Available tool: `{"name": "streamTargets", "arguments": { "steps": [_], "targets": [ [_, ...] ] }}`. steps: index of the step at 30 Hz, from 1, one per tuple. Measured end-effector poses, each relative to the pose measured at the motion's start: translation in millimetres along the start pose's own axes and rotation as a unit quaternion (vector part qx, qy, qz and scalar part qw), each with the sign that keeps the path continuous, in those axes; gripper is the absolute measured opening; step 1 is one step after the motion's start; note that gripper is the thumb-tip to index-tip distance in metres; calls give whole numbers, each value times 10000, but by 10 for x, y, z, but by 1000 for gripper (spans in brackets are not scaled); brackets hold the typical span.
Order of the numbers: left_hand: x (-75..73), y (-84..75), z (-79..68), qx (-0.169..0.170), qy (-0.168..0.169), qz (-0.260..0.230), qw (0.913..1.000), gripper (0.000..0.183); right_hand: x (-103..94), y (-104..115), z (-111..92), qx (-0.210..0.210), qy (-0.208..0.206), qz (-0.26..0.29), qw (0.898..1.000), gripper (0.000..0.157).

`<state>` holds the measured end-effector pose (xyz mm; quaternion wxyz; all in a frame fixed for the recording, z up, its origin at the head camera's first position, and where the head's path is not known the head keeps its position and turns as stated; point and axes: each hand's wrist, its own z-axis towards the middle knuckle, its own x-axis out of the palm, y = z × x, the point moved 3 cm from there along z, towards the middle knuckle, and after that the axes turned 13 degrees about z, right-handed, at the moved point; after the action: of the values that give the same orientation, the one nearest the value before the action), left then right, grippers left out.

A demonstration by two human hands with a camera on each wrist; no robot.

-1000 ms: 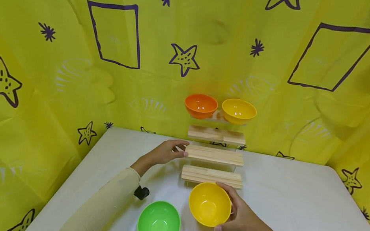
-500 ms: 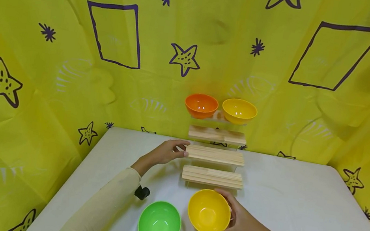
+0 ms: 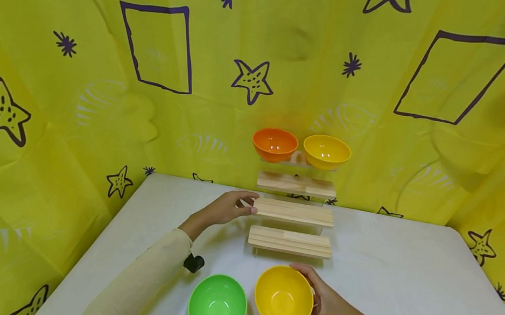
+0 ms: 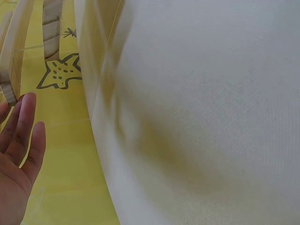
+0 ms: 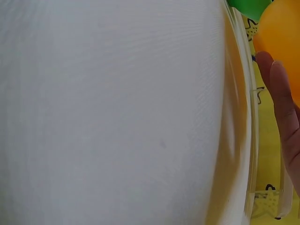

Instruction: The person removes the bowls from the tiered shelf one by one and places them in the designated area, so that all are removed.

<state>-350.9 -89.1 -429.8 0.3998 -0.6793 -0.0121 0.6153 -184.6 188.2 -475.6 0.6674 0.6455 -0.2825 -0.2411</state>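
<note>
In the head view my left hand [image 3: 226, 207] holds the left end of a plank on the tiered wooden display stand [image 3: 293, 212], thumb in front and fingers behind. The left wrist view shows those fingers [image 4: 27, 110] at the plank's end. My right hand [image 3: 333, 308] grips a yellow bowl [image 3: 283, 298] by its right side, its opening facing up and tilted a little toward the camera. Just left of it, a green bowl [image 3: 217, 307] sits on the table. An orange bowl [image 3: 275, 145] and another yellow bowl [image 3: 326, 153] stand side by side on the top tier.
The white table [image 3: 391, 276] spreads out on both sides of the stand. A small black object [image 3: 194, 263] shows beside the left sleeve. Yellow patterned cloth [image 3: 209, 118] hangs behind the table and along its sides.
My right hand has brought the yellow bowl back from the lowest tier toward the near side, beside the green bowl. The left hand has stayed at the stand.
</note>
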Motion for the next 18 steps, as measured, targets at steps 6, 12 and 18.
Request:
{"name": "streamTargets", "arguments": {
  "steps": [6, 12, 18],
  "targets": [
    [-6, -13, -11, 12, 19, -17, 10000, 50, 22, -2, -15, 197, 6, -35, 9998, 109],
    [-11, -20, -9, -2, 34, 19, 10000, 50, 48, -13, -19, 299, 120, 25, 9995, 109],
    [-5, -21, -5, -30, 0, 21, 10000, 50, 61, -26, -13, 300, 250, -1, 9992, 108]
  ]
}}
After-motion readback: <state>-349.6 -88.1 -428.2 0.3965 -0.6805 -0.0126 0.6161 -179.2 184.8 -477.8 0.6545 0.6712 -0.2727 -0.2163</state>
